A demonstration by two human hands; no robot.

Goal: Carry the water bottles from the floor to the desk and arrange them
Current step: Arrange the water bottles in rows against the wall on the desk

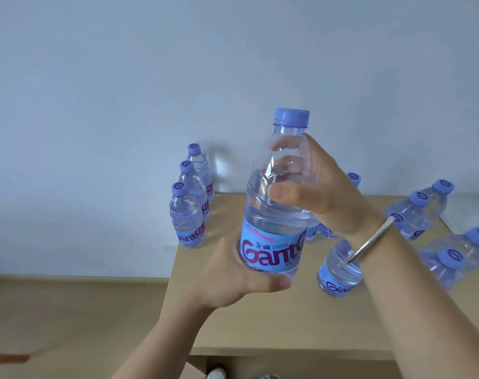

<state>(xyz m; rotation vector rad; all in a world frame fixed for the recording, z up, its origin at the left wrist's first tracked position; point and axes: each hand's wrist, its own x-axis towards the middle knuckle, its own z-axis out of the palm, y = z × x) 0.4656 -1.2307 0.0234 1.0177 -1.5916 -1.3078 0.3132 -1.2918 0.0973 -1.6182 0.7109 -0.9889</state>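
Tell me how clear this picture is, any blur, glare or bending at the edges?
Head view: the held bottle is sharp, its label readable, with small glints near the right hand. Bottles at the right edge lean outward and look smeared, wide-angle distortion. Light is soft, with a faint shadow on the wall behind the left row of bottles.

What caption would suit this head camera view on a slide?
Both hands, left hand and right hand, hold a clear blue-capped plastic water bottle above the tan wooden desk.

Plain pale wall [123, 77] behind tan wood desk [260, 324]; tan floor [68, 310] at left.
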